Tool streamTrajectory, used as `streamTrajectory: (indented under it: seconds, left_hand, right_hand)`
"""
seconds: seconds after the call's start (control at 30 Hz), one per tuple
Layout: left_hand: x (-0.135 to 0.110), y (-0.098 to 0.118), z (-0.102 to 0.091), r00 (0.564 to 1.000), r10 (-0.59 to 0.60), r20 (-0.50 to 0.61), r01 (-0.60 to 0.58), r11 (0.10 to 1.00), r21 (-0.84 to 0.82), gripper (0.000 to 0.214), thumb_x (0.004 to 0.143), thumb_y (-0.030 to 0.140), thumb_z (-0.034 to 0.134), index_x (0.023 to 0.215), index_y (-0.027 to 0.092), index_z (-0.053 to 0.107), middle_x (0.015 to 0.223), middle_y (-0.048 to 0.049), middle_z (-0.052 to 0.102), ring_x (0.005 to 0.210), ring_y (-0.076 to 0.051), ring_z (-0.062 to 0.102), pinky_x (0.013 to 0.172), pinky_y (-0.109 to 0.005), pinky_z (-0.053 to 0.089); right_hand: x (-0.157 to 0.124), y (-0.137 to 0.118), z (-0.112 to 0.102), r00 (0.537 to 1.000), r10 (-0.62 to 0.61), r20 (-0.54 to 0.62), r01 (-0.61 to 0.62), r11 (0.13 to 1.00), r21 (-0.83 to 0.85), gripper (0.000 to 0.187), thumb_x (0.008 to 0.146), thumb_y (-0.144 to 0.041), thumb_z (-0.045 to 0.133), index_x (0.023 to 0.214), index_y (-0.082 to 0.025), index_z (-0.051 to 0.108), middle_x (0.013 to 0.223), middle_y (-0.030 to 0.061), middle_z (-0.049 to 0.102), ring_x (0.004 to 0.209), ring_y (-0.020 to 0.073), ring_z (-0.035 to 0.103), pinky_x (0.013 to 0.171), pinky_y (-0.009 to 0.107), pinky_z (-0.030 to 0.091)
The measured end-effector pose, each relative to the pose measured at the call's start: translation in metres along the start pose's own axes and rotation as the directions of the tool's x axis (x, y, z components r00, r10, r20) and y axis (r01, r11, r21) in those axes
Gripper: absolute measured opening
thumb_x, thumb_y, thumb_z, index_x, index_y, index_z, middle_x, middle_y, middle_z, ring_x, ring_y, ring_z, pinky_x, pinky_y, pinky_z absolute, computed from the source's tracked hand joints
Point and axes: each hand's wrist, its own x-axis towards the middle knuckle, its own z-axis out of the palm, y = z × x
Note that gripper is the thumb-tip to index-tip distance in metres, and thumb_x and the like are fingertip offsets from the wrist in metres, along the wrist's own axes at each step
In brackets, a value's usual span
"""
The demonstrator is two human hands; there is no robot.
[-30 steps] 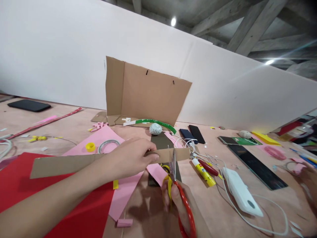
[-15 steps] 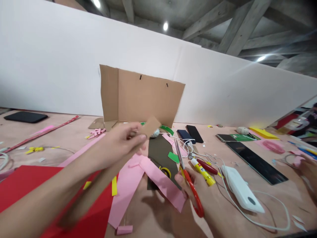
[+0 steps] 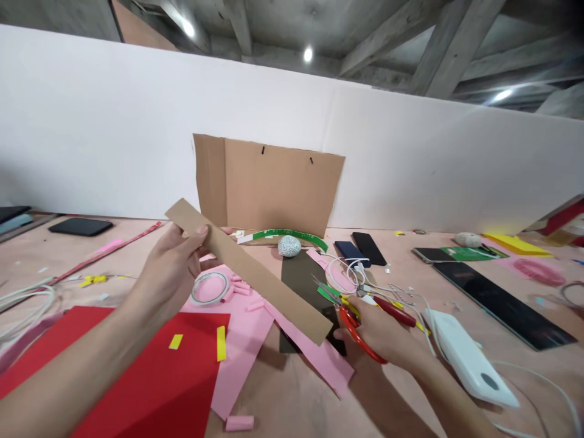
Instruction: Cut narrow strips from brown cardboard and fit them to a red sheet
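Note:
My left hand [image 3: 171, 267] pinches the upper end of a long brown cardboard strip [image 3: 255, 277], which slants down to the right above the table. Near the strip's lower end, my right hand [image 3: 387, 334] grips red-handled scissors [image 3: 351, 313], blades pointing up-left and slightly apart over a dark card [image 3: 303, 277]. Pink paper [image 3: 249, 331] and a red sheet [image 3: 150, 377] lie under the strip. A tape roll [image 3: 210, 288] sits just right of my left hand.
A folded cardboard box [image 3: 269, 182] stands against the white wall. A foil ball [image 3: 289, 246], green strip [image 3: 285, 233], phones [image 3: 360, 248], a white power bank [image 3: 468, 356] with cables, a glue stick and a black tablet [image 3: 502, 304] lie to the right. Paper scraps litter the table.
The strip was cut with the scissors, then my left hand lifted and swung it to a slant. My right hand moved the scissors right and lowered them toward the table.

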Motion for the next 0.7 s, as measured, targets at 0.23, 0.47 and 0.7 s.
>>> streamTrajectory:
  seconds: [0.23,0.47,0.7]
  left_hand:
    - [-0.014,-0.037,-0.031,0.996,-0.063,-0.069,0.057,0.995,-0.085,0.035,0.071,0.024,0.092,0.097,0.017,0.07,0.104,-0.0063,0.081,0.094,-0.019,0.074,0.074,-0.023,0.061]
    - [-0.01,-0.069,-0.052,0.983,-0.079,-0.164,0.043,0.977,-0.21,0.032,0.068,0.026,0.095,0.092,0.02,0.075,0.101,-0.0004,0.082,0.087,-0.014,0.075,0.073,-0.021,0.063]
    - [-0.007,-0.067,-0.061,0.976,-0.051,-0.213,-0.006,0.965,-0.262,0.034,0.063,0.024,0.098,0.088,0.02,0.075,0.086,0.0022,0.081,0.081,-0.013,0.074,0.074,-0.021,0.063]
  right_hand:
    - [0.02,0.001,0.004,0.995,-0.08,0.057,0.079,0.997,0.01,0.03,0.075,-0.033,0.081,0.096,-0.023,0.062,0.092,0.0032,0.076,0.082,0.024,0.07,0.066,0.029,0.04]
    - [0.045,-0.011,0.008,0.992,-0.127,0.01,0.127,0.987,-0.101,0.019,0.083,-0.036,0.073,0.092,-0.02,0.068,0.085,0.0048,0.076,0.078,0.0229,0.07,0.063,0.027,0.039]
    - [0.051,-0.019,0.016,0.987,-0.149,-0.064,0.118,0.93,-0.348,0.028,0.086,-0.046,0.073,0.089,-0.018,0.075,0.088,0.0132,0.078,0.082,0.0332,0.073,0.064,0.033,0.041]
